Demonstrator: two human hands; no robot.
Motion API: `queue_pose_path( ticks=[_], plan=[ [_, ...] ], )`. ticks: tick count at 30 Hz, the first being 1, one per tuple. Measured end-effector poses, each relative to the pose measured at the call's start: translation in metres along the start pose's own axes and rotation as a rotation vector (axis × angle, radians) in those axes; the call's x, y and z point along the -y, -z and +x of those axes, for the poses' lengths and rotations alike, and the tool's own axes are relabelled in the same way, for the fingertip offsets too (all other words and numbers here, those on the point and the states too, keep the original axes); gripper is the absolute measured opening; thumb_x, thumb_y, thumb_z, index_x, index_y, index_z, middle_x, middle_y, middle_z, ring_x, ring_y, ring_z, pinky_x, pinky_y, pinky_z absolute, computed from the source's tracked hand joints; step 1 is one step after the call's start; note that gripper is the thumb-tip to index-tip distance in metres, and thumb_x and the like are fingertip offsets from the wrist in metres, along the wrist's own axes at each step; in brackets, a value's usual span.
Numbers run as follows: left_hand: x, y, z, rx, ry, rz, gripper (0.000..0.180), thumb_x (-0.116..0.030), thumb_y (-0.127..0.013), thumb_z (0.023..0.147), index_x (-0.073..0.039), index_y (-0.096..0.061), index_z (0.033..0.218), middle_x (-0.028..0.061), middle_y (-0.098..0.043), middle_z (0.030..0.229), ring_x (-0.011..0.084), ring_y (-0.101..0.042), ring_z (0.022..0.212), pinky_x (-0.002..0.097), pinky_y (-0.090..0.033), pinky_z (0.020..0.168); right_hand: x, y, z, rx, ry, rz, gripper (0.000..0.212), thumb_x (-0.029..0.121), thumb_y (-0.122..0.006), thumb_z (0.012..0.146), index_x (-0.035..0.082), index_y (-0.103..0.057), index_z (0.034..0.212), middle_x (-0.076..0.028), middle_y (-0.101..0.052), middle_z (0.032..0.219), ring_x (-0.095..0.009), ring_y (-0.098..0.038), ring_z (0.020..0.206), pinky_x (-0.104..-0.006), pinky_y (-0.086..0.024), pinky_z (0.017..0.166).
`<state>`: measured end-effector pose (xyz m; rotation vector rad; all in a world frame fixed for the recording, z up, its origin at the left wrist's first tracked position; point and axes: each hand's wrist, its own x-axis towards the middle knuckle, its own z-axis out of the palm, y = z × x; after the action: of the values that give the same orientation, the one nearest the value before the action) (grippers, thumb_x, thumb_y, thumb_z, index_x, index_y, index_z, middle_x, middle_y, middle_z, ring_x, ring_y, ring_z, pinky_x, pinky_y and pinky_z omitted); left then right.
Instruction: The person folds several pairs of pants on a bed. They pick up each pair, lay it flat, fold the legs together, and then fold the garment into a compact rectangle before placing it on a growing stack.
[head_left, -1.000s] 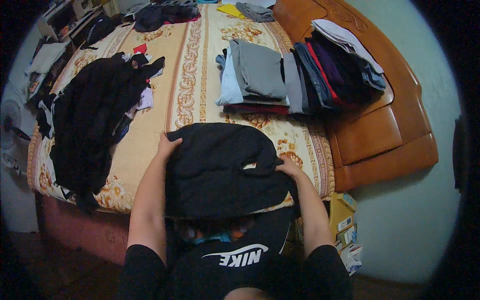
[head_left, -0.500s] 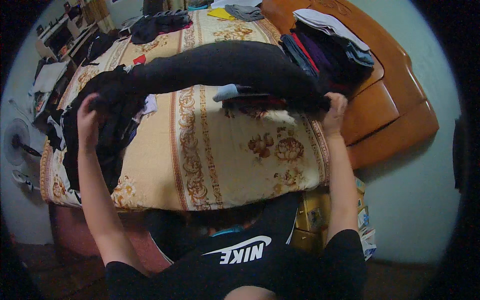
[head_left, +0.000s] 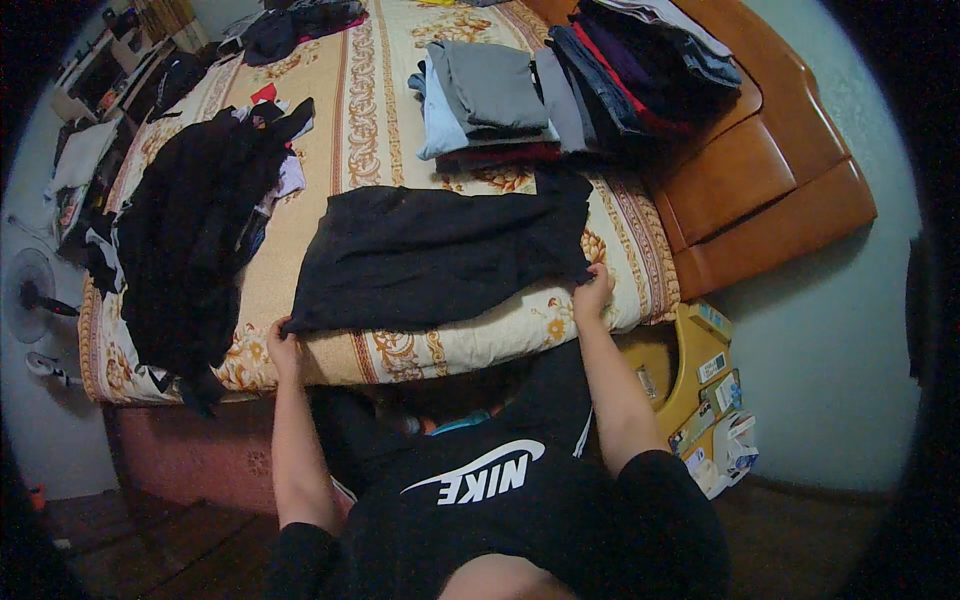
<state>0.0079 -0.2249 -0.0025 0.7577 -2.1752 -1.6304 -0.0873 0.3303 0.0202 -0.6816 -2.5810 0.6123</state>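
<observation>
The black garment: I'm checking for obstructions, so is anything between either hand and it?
Nothing visible: the left hand and right hand both pinch the black garment directly, at its near left corner and right end. The folded clothes lie beyond its far edge.

A home bedroom, shown by the flowered bedspread (head_left: 328, 120), brown headboard (head_left: 762, 190) and folded clothes (head_left: 490, 90) (a fan (head_left: 36, 285) stands left).

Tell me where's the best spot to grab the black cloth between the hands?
Probably its two near corners, coming from the near side of the bed, one hand each. The cloth is spread out wide, and its long near edge faces the person, so those corners are easy to pinch. The left hand and right hand are gripping there.
</observation>
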Motion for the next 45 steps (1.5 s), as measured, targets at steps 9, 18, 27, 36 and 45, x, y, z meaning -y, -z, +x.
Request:
queue_pose_path(
  ticks=[9,18,27,36,45],
  plan=[
    [-0.038,-0.065,-0.032,0.144,0.661,-1.102,0.051,-0.045,-0.061,0.078,-0.011,-0.049,0.113,0.0074,-0.055,0.107,0.0243,-0.053,0.100,0.0382,-0.047,0.079,0.062,-0.045,-0.070,0.589,-0.793,1.166,0.053,0.026,-0.063,0.080,0.004,-0.037,0.121,-0.013,-0.053,0.102,-0.024,-0.050,0.096,-0.0403,-0.043,0.082],
    [-0.084,-0.045,-0.020,-0.076,0.493,-0.969,0.034,-0.036,-0.058,0.083,-0.007,-0.054,0.101,0.0025,-0.058,0.084,0.0154,-0.050,0.059,0.0244,-0.041,0.046,0.073,-0.011,0.005,0.480,-0.946,1.678,0.036,0.024,-0.062,0.080,0.005,-0.054,0.109,-0.011,-0.057,0.107,-0.026,-0.054,0.097,-0.0426,-0.045,0.084],
    [-0.005,-0.047,-0.102,0.215,0.620,-0.449,0.042,-0.041,-0.062,0.078,-0.009,-0.052,0.103,-0.0002,-0.056,0.085,0.0130,-0.051,0.060,0.0253,-0.040,0.048,0.001,0.040,-0.031,0.464,-1.198,1.833,0.042,0.034,-0.053,0.082,0.008,-0.053,0.115,-0.010,-0.050,0.121,-0.031,-0.044,0.113,-0.0503,-0.027,0.099],
    [-0.013,-0.021,0.029,0.109,0.542,-0.521,0.039,-0.042,-0.060,0.079,-0.009,-0.057,0.099,0.0021,-0.060,0.091,0.0158,-0.055,0.073,0.0267,-0.048,0.059,0.021,0.048,0.058,0.496,-1.047,1.699,0.030,0.025,-0.055,0.082,0.005,-0.058,0.105,-0.012,-0.059,0.106,-0.031,-0.054,0.100,-0.0510,-0.037,0.092],
    [-0.140,0.080,0.062,0.060,0.220,-0.966,0.049,-0.037,-0.048,0.088,-0.001,-0.044,0.121,0.0111,-0.051,0.120,0.0270,-0.049,0.109,0.0430,-0.038,0.095,0.102,0.106,0.060,0.321,-0.602,1.860,0.029,0.018,-0.056,0.084,0.004,-0.053,0.110,-0.008,-0.054,0.115,-0.026,-0.048,0.106,-0.0403,-0.035,0.097]
  ],
)
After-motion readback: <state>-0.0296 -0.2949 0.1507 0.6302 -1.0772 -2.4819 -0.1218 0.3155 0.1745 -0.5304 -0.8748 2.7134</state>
